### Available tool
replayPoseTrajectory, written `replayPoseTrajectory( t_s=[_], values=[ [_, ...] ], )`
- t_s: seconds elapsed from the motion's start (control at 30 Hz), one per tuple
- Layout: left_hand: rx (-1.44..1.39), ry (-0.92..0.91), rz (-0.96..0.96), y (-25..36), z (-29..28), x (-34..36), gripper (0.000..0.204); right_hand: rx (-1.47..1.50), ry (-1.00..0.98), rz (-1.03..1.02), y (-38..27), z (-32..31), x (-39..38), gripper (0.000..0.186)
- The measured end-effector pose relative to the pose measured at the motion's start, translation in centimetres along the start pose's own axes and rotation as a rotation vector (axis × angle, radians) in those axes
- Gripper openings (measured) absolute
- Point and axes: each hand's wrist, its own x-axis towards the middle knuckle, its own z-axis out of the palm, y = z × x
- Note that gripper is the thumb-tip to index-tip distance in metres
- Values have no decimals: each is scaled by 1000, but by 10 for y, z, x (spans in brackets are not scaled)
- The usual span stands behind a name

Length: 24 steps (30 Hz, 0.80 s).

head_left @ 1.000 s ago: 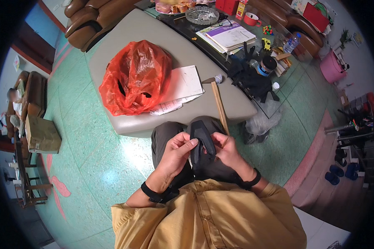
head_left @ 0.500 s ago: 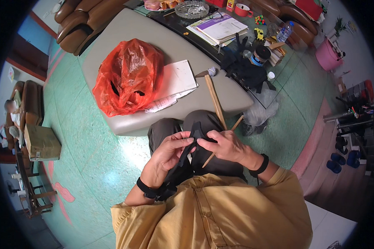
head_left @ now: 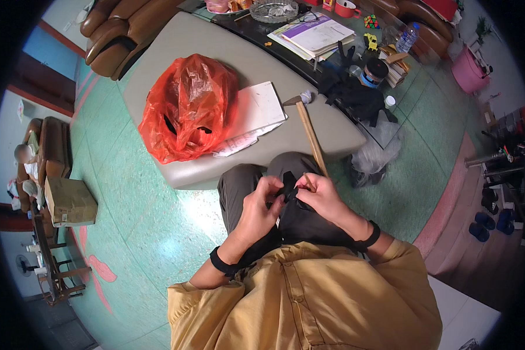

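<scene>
Cardboard box [head_left: 70,201] sits well left of left hand [head_left: 261,204], green floor [head_left: 140,204] spanning between. Bench [head_left: 204,174] front edge runs ahead of both hands. Left fingers curled narrow at black piece [head_left: 288,179]; can't tell if gripping. Piece sits between hands. Right hand [head_left: 322,197] pinches thin wooden stick [head_left: 309,181]. Wooden handle [head_left: 312,137] overhangs bench edge, just ahead of right hand.

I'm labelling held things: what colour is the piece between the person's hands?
The piece is black, best seen in the head view.
</scene>
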Motion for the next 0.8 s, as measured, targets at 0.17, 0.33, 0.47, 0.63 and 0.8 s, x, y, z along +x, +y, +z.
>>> replayPoseTrajectory(
  t_s=[0.17,0.33,0.47,0.63,0.8],
  values=[
    [163,3,99,7,3,0,30,123,16,-53,-1,3,-2,8],
    [128,-1,120,12,1,3,22,70,-53,-58,-12,0,-5,7],
    [135,-32,76,9,-1,3,19,130,-80,-71,-2,-2,-2,8],
    [-88,-71,-104,-8,-4,1,22,89,-134,-95,-4,-6,-4,11],
    [231,-58,224,8,2,-2,26,206,-156,182,-25,-12,-7,9]
  ],
)
